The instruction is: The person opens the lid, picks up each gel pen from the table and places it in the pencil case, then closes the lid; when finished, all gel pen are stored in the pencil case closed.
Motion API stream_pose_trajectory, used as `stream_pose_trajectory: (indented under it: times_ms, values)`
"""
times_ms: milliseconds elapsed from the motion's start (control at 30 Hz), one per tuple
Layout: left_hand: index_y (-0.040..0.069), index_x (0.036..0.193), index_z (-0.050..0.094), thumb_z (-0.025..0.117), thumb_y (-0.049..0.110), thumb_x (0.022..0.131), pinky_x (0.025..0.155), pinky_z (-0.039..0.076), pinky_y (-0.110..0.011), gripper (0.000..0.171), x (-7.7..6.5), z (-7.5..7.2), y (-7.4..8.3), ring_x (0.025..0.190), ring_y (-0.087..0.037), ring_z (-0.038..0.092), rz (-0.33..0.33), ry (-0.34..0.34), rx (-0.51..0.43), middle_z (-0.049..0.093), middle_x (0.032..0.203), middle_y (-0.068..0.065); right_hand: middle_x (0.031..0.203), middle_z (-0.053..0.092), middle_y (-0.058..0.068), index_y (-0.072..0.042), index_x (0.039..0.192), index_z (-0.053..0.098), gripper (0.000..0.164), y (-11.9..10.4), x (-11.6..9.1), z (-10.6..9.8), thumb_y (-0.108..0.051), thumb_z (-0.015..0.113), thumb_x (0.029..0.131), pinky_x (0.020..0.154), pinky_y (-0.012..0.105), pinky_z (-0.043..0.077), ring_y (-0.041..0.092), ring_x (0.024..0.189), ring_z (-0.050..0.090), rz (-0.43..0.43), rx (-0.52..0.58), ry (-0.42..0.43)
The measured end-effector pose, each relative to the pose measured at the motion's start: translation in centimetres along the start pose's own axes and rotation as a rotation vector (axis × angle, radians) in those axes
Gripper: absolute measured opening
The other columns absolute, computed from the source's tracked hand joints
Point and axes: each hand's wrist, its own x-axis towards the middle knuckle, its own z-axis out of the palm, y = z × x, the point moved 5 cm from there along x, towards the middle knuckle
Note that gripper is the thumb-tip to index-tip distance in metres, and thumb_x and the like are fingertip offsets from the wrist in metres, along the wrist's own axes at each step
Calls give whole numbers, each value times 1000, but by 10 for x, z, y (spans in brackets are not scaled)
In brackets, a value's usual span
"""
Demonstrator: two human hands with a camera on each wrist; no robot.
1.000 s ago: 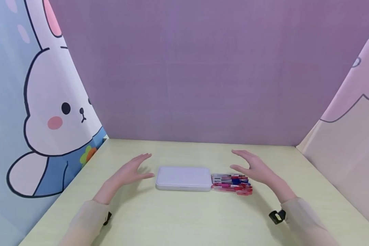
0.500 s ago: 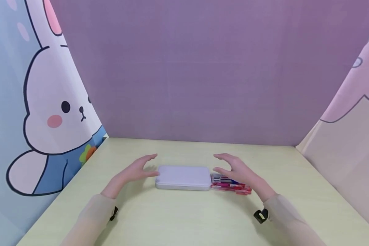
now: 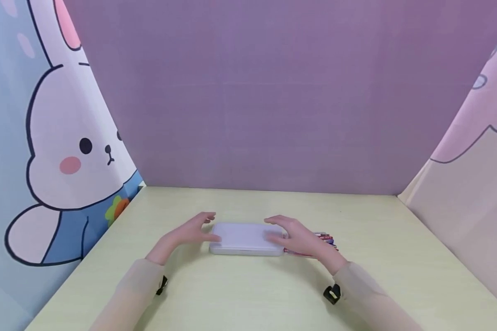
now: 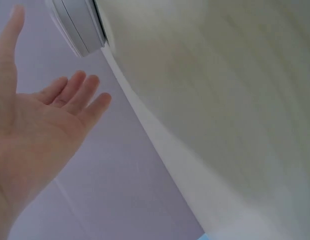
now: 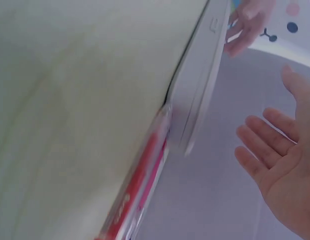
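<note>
Left hand [image 3: 192, 231], right hand [image 3: 298, 237] closer, spread; pale-yellow table [image 3: 244, 294] supports white rectangular case [image 3: 244, 237] between, red-clear pens [image 5: 139, 172] under right hand.

No word, brand or number can be read here. On the red pen [image 5: 138, 173], to the right of the white case [image 3: 245, 236], there are some pale marks, but they are too blurred for telling any letter.
</note>
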Motion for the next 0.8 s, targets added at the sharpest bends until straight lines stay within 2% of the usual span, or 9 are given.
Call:
stream_pose_trajectory:
  times_ms: [233,400,600,800]
  values:
    - [-4,142,31,77,41,74,106,36,-50,93,8,7,-2,127,-36,41,-27,-54,-15,42,138,-20,134,53,5,-7,133,52,53,6,13,13,-39,59,91,106,41,39,22,127,47,-49,-29,-68]
    - [-5,141,31,79,37,74,106,36,-50,93,11,12,-1,127,-37,41,-26,-70,-40,41,140,-21,133,55,9,-3,130,54,52,7,22,20,-37,60,91,106,41,40,25,125,49,-112,-53,-125]
    - [-7,142,27,78,32,75,107,35,-49,93,14,15,1,129,-39,40,-44,-91,-73,38,142,-24,139,48,11,-7,132,52,55,12,28,26,-41,59,90,110,45,34,28,130,43,-87,-101,-231]
    - [-5,144,23,83,28,70,112,27,-51,101,19,19,1,135,-39,32,-72,-125,-87,33,146,-25,141,46,11,-8,133,52,54,16,32,27,-41,59,90,111,45,31,28,132,40,-87,-140,-271]
